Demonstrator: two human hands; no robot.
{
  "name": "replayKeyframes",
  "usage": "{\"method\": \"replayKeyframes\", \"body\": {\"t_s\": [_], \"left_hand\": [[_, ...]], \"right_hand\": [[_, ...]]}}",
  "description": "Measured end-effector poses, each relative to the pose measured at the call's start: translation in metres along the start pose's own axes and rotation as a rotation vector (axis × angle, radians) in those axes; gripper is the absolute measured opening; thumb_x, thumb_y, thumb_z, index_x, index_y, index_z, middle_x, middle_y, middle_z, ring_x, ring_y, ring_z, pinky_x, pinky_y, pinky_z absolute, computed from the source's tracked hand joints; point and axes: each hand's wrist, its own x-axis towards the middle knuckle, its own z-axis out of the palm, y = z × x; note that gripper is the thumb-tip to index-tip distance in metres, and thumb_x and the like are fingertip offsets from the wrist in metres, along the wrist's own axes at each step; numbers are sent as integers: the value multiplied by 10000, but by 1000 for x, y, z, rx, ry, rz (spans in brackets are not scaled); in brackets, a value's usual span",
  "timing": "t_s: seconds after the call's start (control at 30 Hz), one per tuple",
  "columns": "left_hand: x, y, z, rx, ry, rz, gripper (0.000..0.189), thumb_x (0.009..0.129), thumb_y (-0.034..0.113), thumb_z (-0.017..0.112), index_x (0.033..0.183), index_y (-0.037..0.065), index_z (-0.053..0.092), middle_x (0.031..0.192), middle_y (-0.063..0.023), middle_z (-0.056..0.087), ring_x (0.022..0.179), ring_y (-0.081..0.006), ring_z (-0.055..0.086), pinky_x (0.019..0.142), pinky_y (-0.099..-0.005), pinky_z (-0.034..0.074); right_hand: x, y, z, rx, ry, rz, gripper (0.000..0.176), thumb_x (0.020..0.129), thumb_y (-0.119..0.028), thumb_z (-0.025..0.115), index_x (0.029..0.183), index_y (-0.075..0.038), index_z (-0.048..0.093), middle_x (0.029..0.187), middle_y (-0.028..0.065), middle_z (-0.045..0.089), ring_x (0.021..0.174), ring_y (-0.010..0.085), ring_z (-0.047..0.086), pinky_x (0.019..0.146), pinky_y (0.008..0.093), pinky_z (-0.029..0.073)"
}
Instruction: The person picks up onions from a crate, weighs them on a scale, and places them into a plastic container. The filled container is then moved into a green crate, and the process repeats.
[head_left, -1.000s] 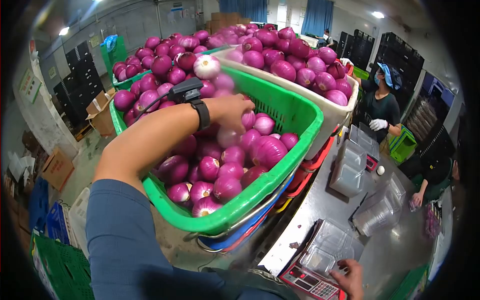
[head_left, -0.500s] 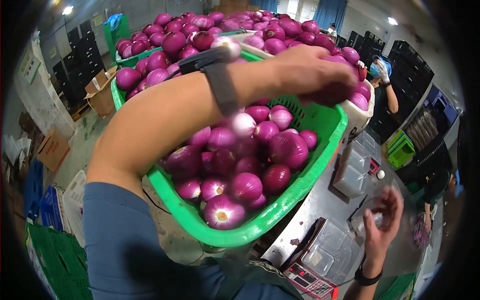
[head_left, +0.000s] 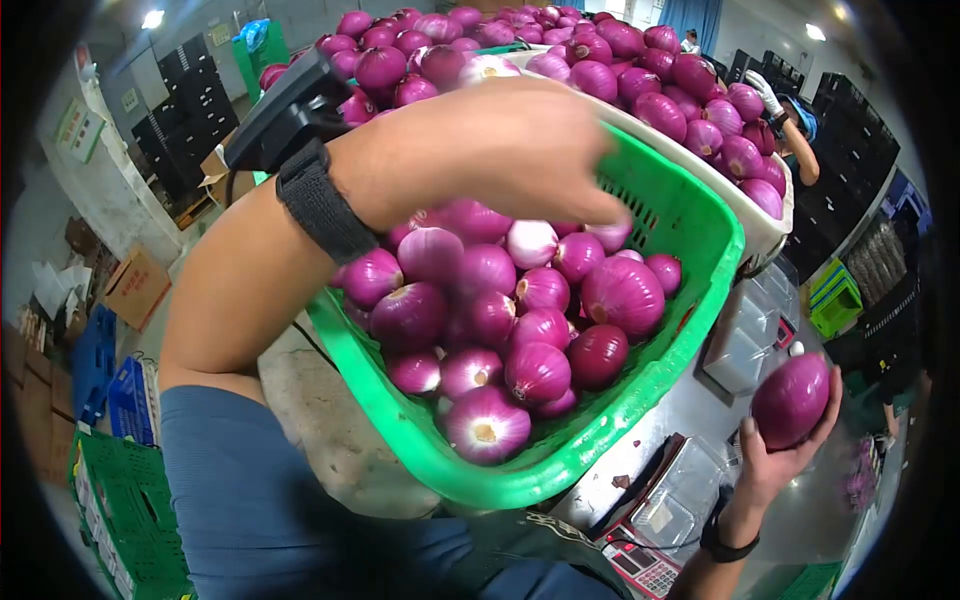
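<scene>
My right hand (head_left: 775, 470), a dark band at its wrist, is wrapped round a large peeled-looking red onion (head_left: 791, 402), held up over the metal table. My left hand (head_left: 520, 150) passes over the green crate (head_left: 705, 225), back of the hand towards me. Its fingers are smeared by motion and partly hidden, so their hold cannot be told. A strap with a black device (head_left: 290, 110) sits on that wrist. Below the left hand, several red onions (head_left: 540, 370) lie loose in the crate.
A white crate (head_left: 770, 232) heaped with onions stands behind the green one. On the metal table (head_left: 655, 425) are clear plastic trays (head_left: 690, 490) on a scale (head_left: 640, 560), and more trays (head_left: 740, 340) further back. A person with a gloved hand (head_left: 765, 95) stands beyond.
My right hand was open and now holds an onion. My left hand, earlier further right with a dark onion, has swung back left over the green crate. The view has shifted.
</scene>
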Motion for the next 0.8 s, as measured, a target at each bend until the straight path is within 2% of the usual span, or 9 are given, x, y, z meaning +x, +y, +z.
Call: {"method": "replayKeyframes", "body": {"t_s": [0.13, 0.3, 0.37, 0.43, 0.5, 0.53, 0.63, 0.7, 0.8], "left_hand": [[-18, -69, 49, 145, -440, -302, 826, 769, 767, 675, 1012, -19, 749, 979, -237, 731, 906, -399, 713, 813, -472, 565], [-27, -66, 75, 174, -749, -295, 955, 721, 829, 678, 1029, -75, 721, 1045, -288, 719, 952, -407, 715, 840, -503, 559], [-22, -70, 84, 216, -743, -255, 884, 745, 779, 708, 1008, -64, 706, 1026, -289, 711, 959, -419, 701, 833, -505, 551], [-23, -84, 92, 150, -606, -73, 771, 792, 649, 761, 1107, -49, 669, 992, -276, 707, 946, -415, 690, 807, -479, 544], [-22, -75, 85, 34, -574, -242, 681, 760, 538, 775, 1094, -49, 683, 978, -273, 709, 965, -384, 702, 842, -448, 544], [-21, -98, 89, -50, -538, -252, 536, 749, 315, 749, 1100, -77, 647, 895, -231, 706, 812, -317, 704, 730, -413, 550], [-28, -121, 80, -467, -245, -425, 511, 765, 261, 697, 1170, -42, 621, 953, -74, 676, 845, -150, 626, 754, -291, 511], [-49, -113, 57, -668, 88, -425, 601, 905, 320, 621, 1385, -29, 526, 1262, -100, 601, 1079, -166, 589, 937, -311, 480], [-78, -95, 18, -944, 386, -342, 673, 811, 387, 774, 1354, 67, 539, 1302, -175, 587, 1109, -361, 605, 909, -498, 527]], "right_hand": [[-41, 39, -45, 1, 13, 378, 1015, 709, -225, 848, 1567, -81, 323, 1478, 132, 451, 1245, 278, 563, 994, 391, 528], [-89, 52, -77, 307, 92, 721, 790, 863, -269, 705, 1541, -79, 346, 1343, 135, 558, 1101, 282, 649, 853, 388, 569], [-122, 66, -92, 449, 123, 860, 640, 957, -468, 598, 1418, -38, 490, 1238, 139, 649, 981, 307, 709, 752, 400, 589], [-131, 69, -103, 743, 144, 1041, 547, 981, -471, 560, 1320, -43, 577, 1128, 125, 697, 950, 276, 715, 722, 379, 594], [-154, 75, -121, 447, 66, 1048, 608, 907, -470, 655, 1321, -34, 560, 1153, 120, 669, 955, 248, 692, 774, 373, 583], [-164, 77, -126, 227, 70, 1041, 673, 831, -379, 771, 1345, -20, 525, 1191, 122, 647, 1012, 234, 670, 872, 364, 564], [-178, 77, -129, -134, -139, 1007, 844, 698, -282, 894, 1378, -7, 476, 1211, 167, 641, 1088, 251, 651, 958, 373, 532], [-188, 80, -128, -272, -264, 955, 911, 650, -319, 913, 1375, 10, 470, 1219, 209, 646, 1108, 293, 658, 976, 377, 526], [-195, 84, -127, -499, -478, 853, 883, 620, -317, 875, 1352, 18, 511, 1232, 236, 643, 1121, 387, 647, 996, 431, 515]]}}
